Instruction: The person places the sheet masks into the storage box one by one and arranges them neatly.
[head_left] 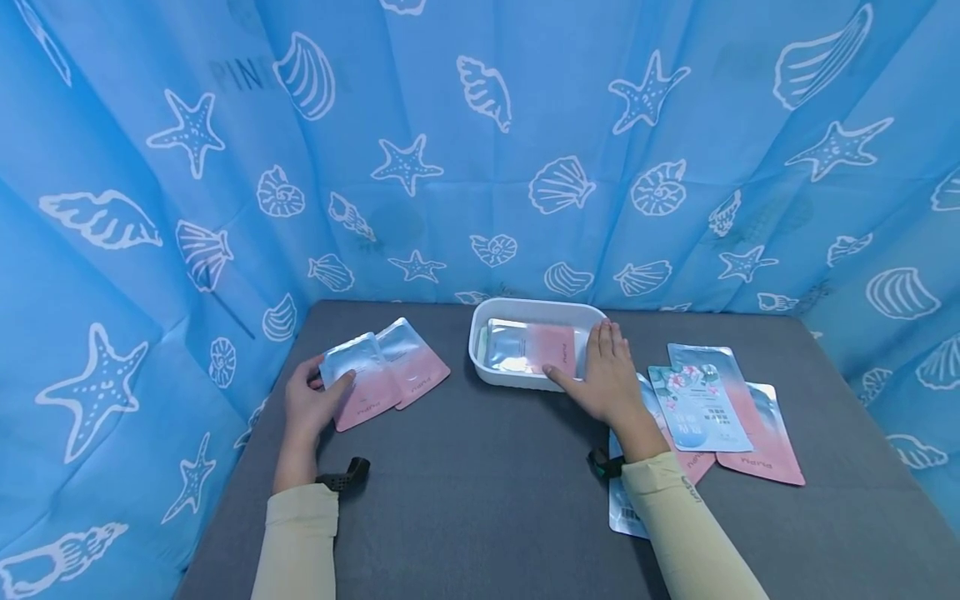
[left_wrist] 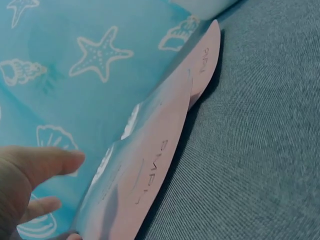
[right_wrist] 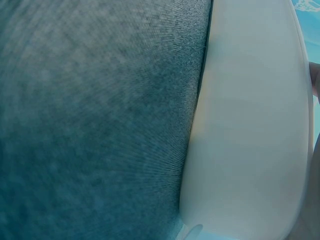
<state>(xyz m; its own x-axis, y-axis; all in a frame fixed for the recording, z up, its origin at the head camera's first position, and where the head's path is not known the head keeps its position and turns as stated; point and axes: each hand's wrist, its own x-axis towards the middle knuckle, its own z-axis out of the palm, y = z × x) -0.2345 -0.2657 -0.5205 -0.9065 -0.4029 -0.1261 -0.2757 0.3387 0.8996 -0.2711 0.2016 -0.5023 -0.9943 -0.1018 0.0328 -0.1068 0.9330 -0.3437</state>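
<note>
My left hand (head_left: 311, 400) is at the left edge of a pink-and-silver sachet (head_left: 363, 387), its thumb above the sachet's face. The left wrist view shows thumb and fingers (left_wrist: 45, 165) apart, with one fingertip by the sachet's edge. A second pink-and-silver sachet (head_left: 412, 362) lies partly under the first. My right hand (head_left: 611, 375) rests over the right end of a white tray (head_left: 517, 382), fingers straight and thumb over the near rim. Inside the tray lies another such sachet (head_left: 551, 346). The right wrist view shows mostly the tray's side (right_wrist: 250, 125).
Right of the tray, several sachets overlap, including a light blue floral one (head_left: 701, 412) and a pink one (head_left: 765, 442). Some lie partly under the right forearm. A grey cloth (head_left: 465, 500) covers the table, and a blue shell-patterned curtain (head_left: 465, 225) stands behind.
</note>
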